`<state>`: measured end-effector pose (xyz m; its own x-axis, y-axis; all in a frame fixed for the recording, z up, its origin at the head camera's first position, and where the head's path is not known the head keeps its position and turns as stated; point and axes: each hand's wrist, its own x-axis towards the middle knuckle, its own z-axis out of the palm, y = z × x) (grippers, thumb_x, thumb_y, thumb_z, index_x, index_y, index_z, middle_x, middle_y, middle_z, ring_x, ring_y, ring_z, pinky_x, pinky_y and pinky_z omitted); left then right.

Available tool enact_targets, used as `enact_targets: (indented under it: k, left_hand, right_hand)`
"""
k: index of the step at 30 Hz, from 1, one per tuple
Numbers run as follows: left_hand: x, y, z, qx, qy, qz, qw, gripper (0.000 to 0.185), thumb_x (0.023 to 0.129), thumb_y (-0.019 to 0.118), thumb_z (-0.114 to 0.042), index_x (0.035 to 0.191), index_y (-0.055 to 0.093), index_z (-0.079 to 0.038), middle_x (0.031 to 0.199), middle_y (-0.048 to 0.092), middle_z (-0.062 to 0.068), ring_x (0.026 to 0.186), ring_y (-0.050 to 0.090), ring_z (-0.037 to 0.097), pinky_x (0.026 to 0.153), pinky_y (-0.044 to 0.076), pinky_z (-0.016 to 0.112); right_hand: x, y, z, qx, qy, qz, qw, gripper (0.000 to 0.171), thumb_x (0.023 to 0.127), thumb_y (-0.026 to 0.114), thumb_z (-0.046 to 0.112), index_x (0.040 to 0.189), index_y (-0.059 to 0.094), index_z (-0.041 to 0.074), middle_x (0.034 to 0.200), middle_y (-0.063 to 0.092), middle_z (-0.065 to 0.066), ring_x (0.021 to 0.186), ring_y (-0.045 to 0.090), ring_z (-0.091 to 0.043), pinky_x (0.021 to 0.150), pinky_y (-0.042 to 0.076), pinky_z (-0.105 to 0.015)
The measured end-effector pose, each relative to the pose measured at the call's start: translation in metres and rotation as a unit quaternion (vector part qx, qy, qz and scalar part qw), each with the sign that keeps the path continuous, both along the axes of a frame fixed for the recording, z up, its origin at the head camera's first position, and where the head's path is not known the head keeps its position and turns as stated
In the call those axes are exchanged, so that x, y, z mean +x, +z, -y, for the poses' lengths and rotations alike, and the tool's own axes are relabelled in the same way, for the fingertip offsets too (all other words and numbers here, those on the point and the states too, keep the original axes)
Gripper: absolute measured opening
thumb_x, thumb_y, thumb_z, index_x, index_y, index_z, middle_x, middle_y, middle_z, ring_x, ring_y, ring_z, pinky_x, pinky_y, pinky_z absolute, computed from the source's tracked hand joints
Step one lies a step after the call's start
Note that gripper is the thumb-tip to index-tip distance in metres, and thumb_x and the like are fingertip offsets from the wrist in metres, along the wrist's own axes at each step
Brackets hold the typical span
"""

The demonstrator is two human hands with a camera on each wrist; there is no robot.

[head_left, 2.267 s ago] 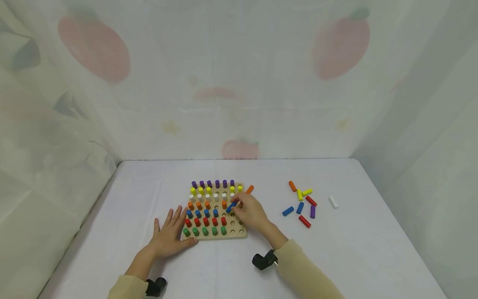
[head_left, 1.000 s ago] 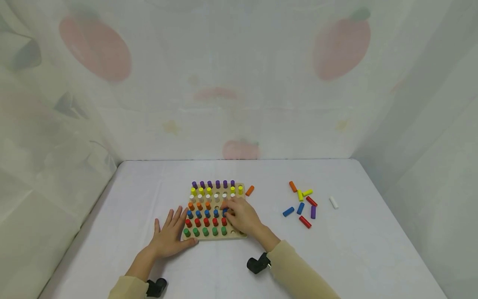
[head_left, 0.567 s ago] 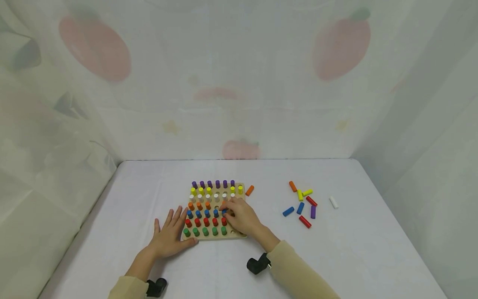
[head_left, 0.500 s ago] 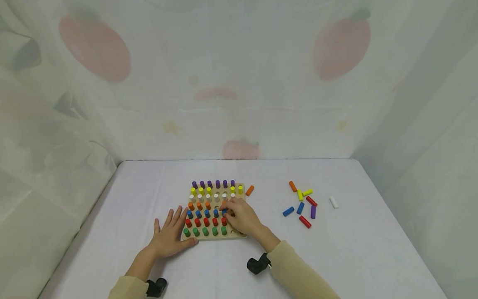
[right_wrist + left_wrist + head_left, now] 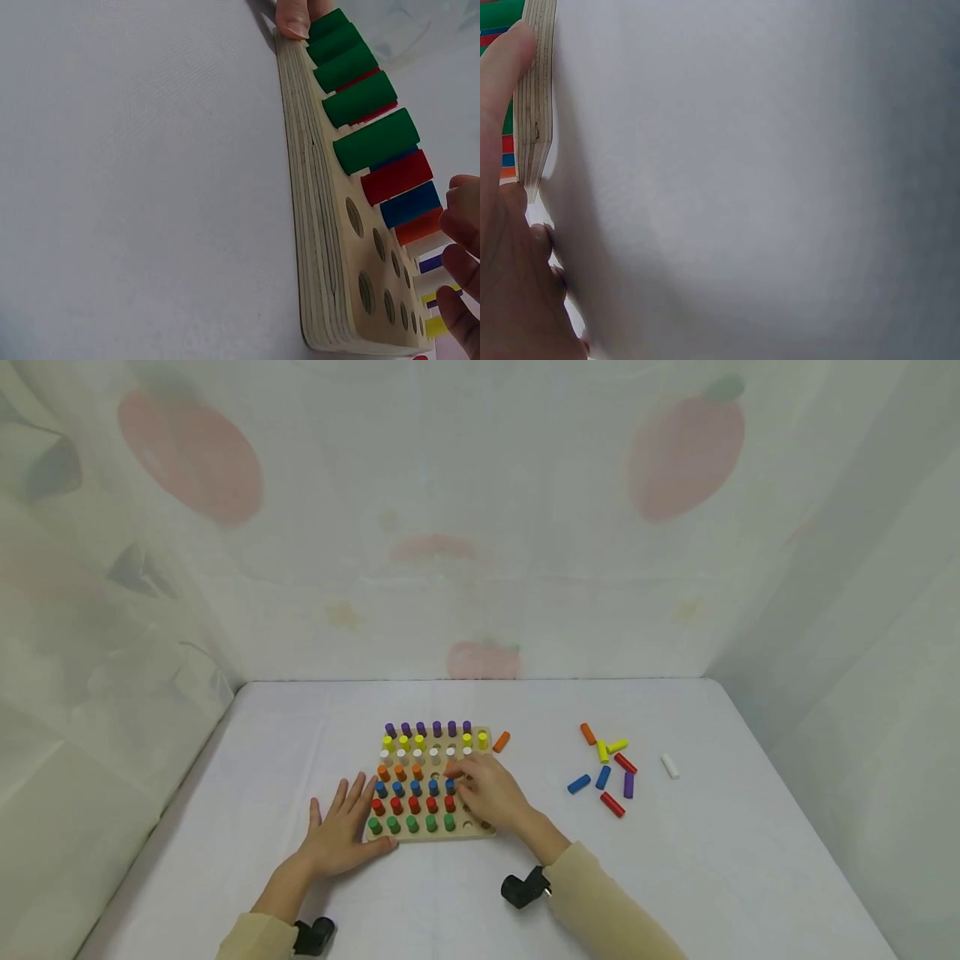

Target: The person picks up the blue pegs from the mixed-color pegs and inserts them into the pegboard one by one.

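A wooden pegboard point(image 5: 477, 833) stands on the white table, filled with rows of coloured pegs. My left hand point(image 5: 337, 837) lies spread at its near left corner; in the left wrist view the thumb point(image 5: 514, 56) rests against the layered edge. Over the board's right part is my right hand point(image 5: 491, 789), its thumb and fingertips just beside an upright blue peg point(image 5: 450, 787) at the right end of the blue row. In the right wrist view, that blue peg point(image 5: 411, 205) stands in its hole and the fingertips point(image 5: 459, 225) are apart from it. The right hand covers some holes.
Off the board's right edge lies an orange peg point(image 5: 502, 742). Farther right are several loose pegs, including a blue peg point(image 5: 578, 784), a purple peg point(image 5: 628, 785), a red peg point(image 5: 612, 804) and a white peg point(image 5: 670, 766). A cloth wall point(image 5: 480, 610) rises behind the table.
My right hand carried the blue peg left from the board's right side, stood it at the end of the blue row, then let go and drew slightly right. My left hand stayed put.
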<state>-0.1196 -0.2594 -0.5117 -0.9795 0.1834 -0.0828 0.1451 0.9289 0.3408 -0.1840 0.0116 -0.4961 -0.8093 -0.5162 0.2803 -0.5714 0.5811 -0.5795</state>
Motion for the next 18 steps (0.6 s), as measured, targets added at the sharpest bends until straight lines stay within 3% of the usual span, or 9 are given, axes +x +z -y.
enact_targets:
  k: [11, 18]
  left_hand:
    - [0.0, -0.003, 0.0, 0.017, -0.004, -0.02, 0.9996, 0.102, 0.071, 0.06, -0.068, 0.149, 0.017, -0.018, 0.153, 0.015, 0.016, 0.138, 0.008, 0.043, 0.098, -0.009, 0.072]
    - [0.0, -0.001, -0.001, -0.001, 0.002, -0.005, 1.0, 0.103, 0.071, 0.057, -0.072, 0.149, 0.016, -0.018, 0.154, 0.013, 0.014, 0.139, 0.006, 0.041, 0.099, -0.009, 0.071]
  right_hand:
    - [0.0, 0.004, -0.016, -0.009, -0.015, 0.022, 1.0, 0.023, 0.09, 0.058, 0.018, 0.112, 0.063, 0.02, 0.114, 0.06, 0.007, 0.106, 0.054, -0.009, 0.087, 0.049, -0.027]
    - [-0.001, 0.009, -0.035, -0.024, -0.031, 0.018, 0.999, 0.027, 0.088, 0.062, 0.015, 0.114, 0.062, 0.02, 0.111, 0.061, 0.008, 0.099, 0.055, -0.01, 0.082, 0.049, -0.028]
